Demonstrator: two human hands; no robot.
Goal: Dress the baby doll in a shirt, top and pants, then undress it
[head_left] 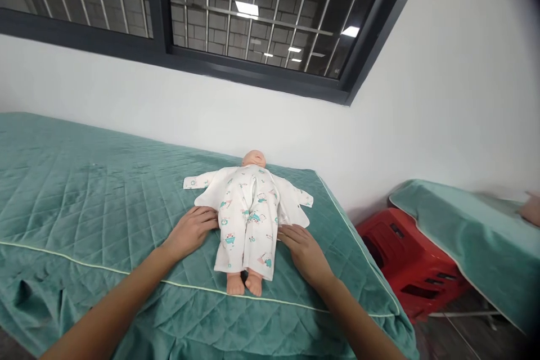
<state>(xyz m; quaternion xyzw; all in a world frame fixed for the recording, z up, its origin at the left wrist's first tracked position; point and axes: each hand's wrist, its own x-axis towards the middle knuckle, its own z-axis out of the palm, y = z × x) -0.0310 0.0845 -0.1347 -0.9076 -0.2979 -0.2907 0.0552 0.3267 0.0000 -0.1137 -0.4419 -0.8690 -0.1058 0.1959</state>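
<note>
Doll (253,158) lies face up in the middle of the frame as I watch from afar through the head view, its crown toward the white wall (295,124) and its bare feet (235,284) toward the bottom. It rests on a green quilted cover (139,191) trimmed with pale piping. White trousers (250,230) printed with small teal and orange figures cover its legs and reach well up its body; the feet show below the cuffs. A white top (291,199) spreads out on both sides, one printed sleeve stretched toward the left of the frame, the other toward the right.

My left hand (193,230), reaching in from the lower left, has its fingers at the outer edge of one trouser leg, just below the top. My right hand (301,247), from the lower right, has its fingers at the opposite leg. I cannot tell whether the grip of either pinches cloth or merely rests against it.

A dark-framed window (253,71) with metal bars (277,8) spans the top of the frame. At lower right, a red plastic stool (405,253) stands beside a second green cover (472,230).
</note>
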